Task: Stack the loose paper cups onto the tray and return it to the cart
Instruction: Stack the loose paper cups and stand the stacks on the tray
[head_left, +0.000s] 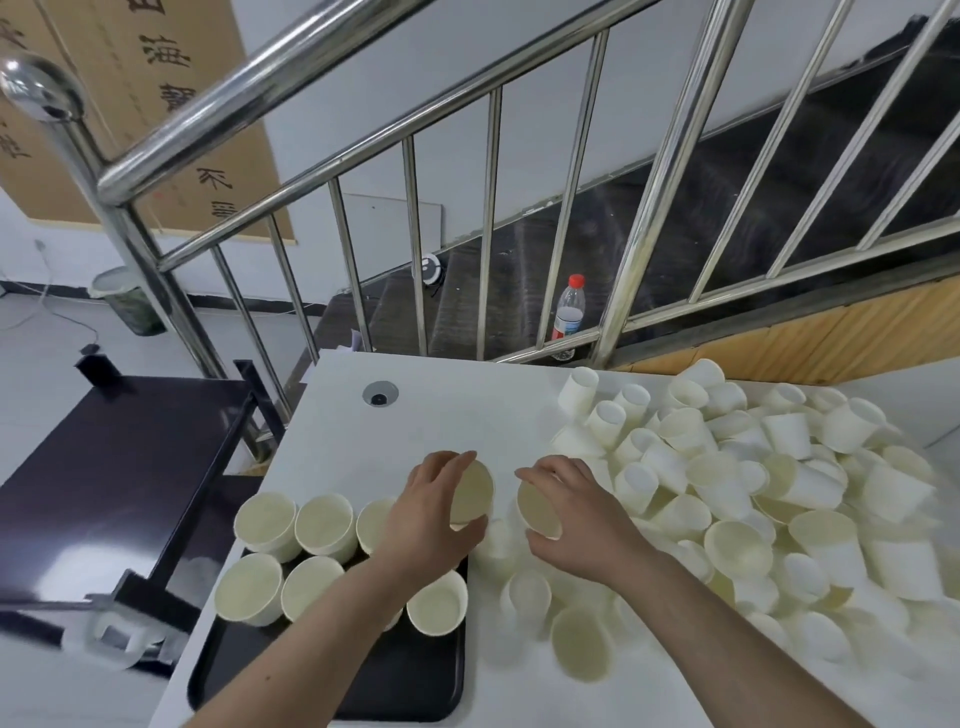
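A: Item one, the fingers. Our left hand (434, 512) has its fingers curled round the rim of one paper cup (471, 492), mouth tilted towards us. Our right hand (571, 512) holds a second cup (540, 503) the same way, thumb beneath, fingers over the far side. The two cups sit just beside each other, above the counter (441, 410).

B: Handling notes?

A: We judge them very light, thin-walled and easily crushed; a firm squeeze would dent the rim. Best taken around the upper wall with a loose grip, as now. Dry paper, so little slip.

B: Item two, moving outward?

A: The black tray (415, 691), near and left, at our left forearm. Upright cups (324, 525) stand on it in two rows, touching one another; its near part is bare.

B: And the stock?

A: The loose heap (753, 467) on the right, cups lying every way, reaching right up to our right hand.

B: Destination?

A: The dark cart (104, 467), left of the counter, just beside the tray's end.
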